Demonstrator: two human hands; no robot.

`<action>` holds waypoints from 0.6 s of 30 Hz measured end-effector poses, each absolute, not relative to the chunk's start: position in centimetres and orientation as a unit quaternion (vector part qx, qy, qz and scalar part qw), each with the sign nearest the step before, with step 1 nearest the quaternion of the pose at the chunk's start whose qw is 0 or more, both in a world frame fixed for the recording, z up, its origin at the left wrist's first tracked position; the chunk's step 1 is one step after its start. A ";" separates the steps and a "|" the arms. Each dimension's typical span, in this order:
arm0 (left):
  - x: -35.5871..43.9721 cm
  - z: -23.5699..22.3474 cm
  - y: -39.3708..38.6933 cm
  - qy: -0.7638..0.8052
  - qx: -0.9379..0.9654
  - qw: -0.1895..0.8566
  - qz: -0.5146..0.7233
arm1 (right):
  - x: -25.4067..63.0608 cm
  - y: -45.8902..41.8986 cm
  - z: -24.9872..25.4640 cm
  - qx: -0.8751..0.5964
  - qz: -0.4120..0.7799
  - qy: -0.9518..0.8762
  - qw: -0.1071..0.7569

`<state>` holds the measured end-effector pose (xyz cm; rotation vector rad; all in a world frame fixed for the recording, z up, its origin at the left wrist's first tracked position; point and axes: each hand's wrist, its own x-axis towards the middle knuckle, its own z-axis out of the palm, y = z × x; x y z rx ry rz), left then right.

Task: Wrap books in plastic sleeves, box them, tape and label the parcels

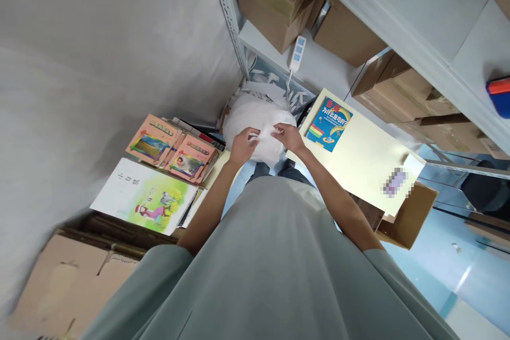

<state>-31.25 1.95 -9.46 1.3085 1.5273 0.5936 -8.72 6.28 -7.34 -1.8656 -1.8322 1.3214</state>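
Our left hand (244,147) and right hand (290,137) are a little apart over the front of a white bag (255,111), or a thin sheet much like one. On each, the fingers curl toward the thumb against the white film; we cannot tell whether either one has a fold pinched firmly.

The bag sits low in front of us, in the gap between the wall (171,32) and the counter (358,156). From its creases and rounded bulge, we judge it light, soft and floppy, perhaps slippery and easy to tear. We would do best to take a gathered fold between thumb and fingertips on both sides, rather than one thin edge. We cannot see what fills it, so its weight is uncertain.

Just behind it lie white scraps (297,100). To the right, a blue book (329,123) lies flat on the counter; to the left, pink books (189,158) are near a white picture book (147,196). Beyond, a power strip (297,54) rests on the shelf (319,66).
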 end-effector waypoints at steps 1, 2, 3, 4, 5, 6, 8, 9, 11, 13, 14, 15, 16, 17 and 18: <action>-31.4 -9.5 2.1 0.631 0.548 0.491 0.245 | -8.6 6.7 -7.3 -0.635 0.436 -0.629 0.101; -31.6 -9.6 2.2 0.630 0.557 0.482 0.248 | -8.3 7.0 -7.2 -0.640 0.423 -0.633 0.101; -31.8 -9.8 2.4 0.627 0.566 0.473 0.250 | -7.9 7.3 -7.0 -0.647 0.408 -0.635 0.106; -32.1 -10.0 2.6 0.625 0.575 0.465 0.250 | -7.4 7.5 -6.8 -0.655 0.393 -0.636 0.112; -32.3 -10.2 2.7 0.623 0.584 0.458 0.246 | -6.8 7.7 -6.5 -0.661 0.377 -0.637 0.117; -32.6 -10.4 2.8 0.622 0.593 0.453 0.237 | -6.2 7.8 -6.3 -0.665 0.363 -0.641 0.122; -33.0 -10.8 3.1 0.620 0.609 0.447 0.210 | -4.8 8.2 -5.7 -0.669 0.335 -0.650 0.132; -33.1 -10.9 3.2 0.619 0.617 0.444 0.197 | -4.1 8.4 -5.5 -0.671 0.325 -0.652 0.140; -33.4 -11.0 3.5 0.616 0.633 0.435 0.177 | -2.8 8.8 -5.0 -0.673 0.312 -0.649 0.166; -33.6 -11.1 3.9 0.616 0.645 0.420 0.167 | -1.7 9.2 -4.6 -0.677 0.318 -0.632 0.204; -33.7 -11.1 4.1 0.618 0.650 0.412 0.164 | -1.2 9.4 -4.4 -0.677 0.331 -0.618 0.224; -33.8 -11.1 4.3 0.619 0.653 0.405 0.161 | -0.8 9.5 -4.2 -0.677 0.349 -0.601 0.244; -33.9 -11.1 4.6 0.620 0.657 0.399 0.158 | -0.4 9.7 -4.0 -0.676 0.368 -0.581 0.262; -34.0 -11.1 4.9 0.620 0.660 0.395 0.154 | 0.0 9.9 -3.8 -0.677 0.388 -0.560 0.278; -34.0 -11.2 5.2 0.620 0.663 0.394 0.147 | 0.4 10.1 -3.5 -0.679 0.406 -0.537 0.294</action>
